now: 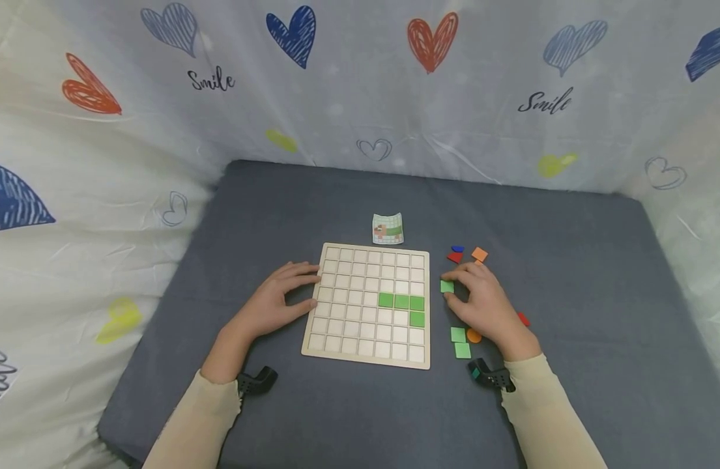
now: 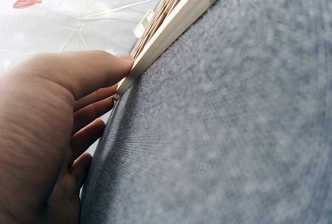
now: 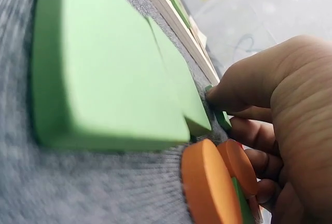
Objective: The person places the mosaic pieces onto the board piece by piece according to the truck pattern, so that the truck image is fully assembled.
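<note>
Right fingers [image 1: 460,275] apparently pinch one green square [image 1: 447,286]; left fingers [image 1: 301,281] (spread) touch one board [image 1: 341,311].

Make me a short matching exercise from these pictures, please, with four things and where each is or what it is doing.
Column one:
1. Left hand
2. Right hand
3. Small card
4. Blue piece

Column two:
A. Among the loose pieces, next to a red piece
B. Touching the left edge of the grid board
C. Pinching a green square
D. Lying just past the board's far edge

Right pairs: 1-B, 2-C, 3-D, 4-A.
</note>
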The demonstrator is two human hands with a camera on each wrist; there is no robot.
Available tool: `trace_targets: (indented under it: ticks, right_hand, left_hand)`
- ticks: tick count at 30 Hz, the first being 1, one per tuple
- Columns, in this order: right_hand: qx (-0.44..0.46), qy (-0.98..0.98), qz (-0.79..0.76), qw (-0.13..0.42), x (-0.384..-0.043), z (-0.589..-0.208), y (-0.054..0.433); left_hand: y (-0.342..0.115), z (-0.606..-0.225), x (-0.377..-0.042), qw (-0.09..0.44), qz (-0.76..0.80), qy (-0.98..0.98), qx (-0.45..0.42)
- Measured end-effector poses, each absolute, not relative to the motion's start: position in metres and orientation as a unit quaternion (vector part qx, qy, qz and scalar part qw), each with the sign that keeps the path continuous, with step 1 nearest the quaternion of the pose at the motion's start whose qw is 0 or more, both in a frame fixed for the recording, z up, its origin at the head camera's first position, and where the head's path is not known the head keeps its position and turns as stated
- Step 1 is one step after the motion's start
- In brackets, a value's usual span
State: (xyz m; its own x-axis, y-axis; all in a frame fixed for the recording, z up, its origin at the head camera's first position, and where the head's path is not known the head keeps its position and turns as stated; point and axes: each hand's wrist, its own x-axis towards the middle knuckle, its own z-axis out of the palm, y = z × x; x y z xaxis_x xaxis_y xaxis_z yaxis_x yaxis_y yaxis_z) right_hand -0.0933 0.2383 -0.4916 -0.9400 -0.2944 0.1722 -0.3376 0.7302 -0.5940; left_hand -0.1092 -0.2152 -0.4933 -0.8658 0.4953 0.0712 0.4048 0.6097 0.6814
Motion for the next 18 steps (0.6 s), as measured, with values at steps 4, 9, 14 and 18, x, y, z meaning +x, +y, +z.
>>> trace_targets:
  ticks: [4, 9, 14, 18]
  right_hand:
    - [0.167, -0.93, 0.325, 0.029, -0.0932, -0.49, 0.2378]
    - [0.164, -0.932, 0.323, 0.026, -0.0931, -0.4896, 0.2376]
    - [0.165, -0.931, 0.324, 0.029, -0.0926, -0.4901, 0.238]
    - [0.167, -0.929, 0.328, 0.033, -0.0932, -0.4917, 0.2383]
  left_hand:
    - [-0.2149, -0.4927, -0.1091, 0.063, 0.364, 0.895, 0.249]
    - [-0.2146, -0.4923, -0.1091, 0.064, 0.363, 0.896, 0.249]
    - [-0.2147, -0.4928, -0.1091, 0.064, 0.364, 0.895, 0.25]
    - [-0.2157, -0.4941, -0.1095, 0.063, 0.366, 0.894, 0.25]
